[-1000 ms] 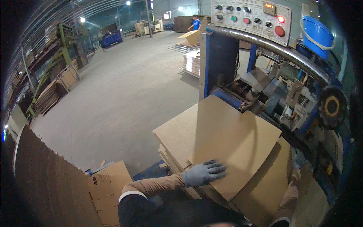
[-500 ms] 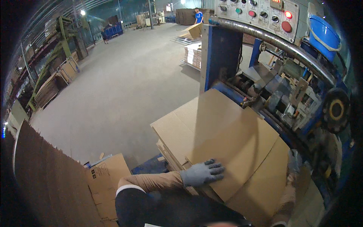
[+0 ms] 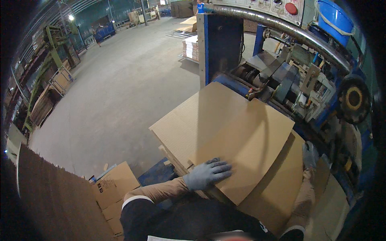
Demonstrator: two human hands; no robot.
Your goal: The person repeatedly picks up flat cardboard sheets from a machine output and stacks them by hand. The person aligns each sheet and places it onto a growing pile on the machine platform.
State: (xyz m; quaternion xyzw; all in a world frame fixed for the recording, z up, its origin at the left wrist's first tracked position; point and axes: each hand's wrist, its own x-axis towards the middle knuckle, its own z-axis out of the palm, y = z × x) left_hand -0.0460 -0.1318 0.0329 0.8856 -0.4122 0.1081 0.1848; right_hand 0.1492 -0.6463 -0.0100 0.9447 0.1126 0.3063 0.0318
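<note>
Both of my hands wear grey gloves. My left hand (image 3: 207, 174) lies on the near left part of a brown cardboard sheet (image 3: 241, 132), fingers stretched out and palm down. That sheet rests on top of a stack by the machine, its far edge close to the rollers. A second cardboard sheet (image 3: 277, 184) shows beneath its near right edge. At that lower sheet's right edge is my right hand (image 3: 310, 154), with fingers extended and pointing away from me. Its thumb is hidden.
A blue machine (image 3: 225, 48) with rollers, a metal bar (image 3: 281, 28) and a black handwheel (image 3: 354, 99) stands at the right. A blue bucket (image 3: 333, 24) is above it. Stacked cardboard (image 3: 56, 193) rises at the left, beside a printed carton (image 3: 116, 180). A person stands far back.
The view has shifted slightly. The top sheet sits farther toward the machine relative to the lower sheet, exposing a wider strip of it. My hands keep about the same places on the cardboard.
</note>
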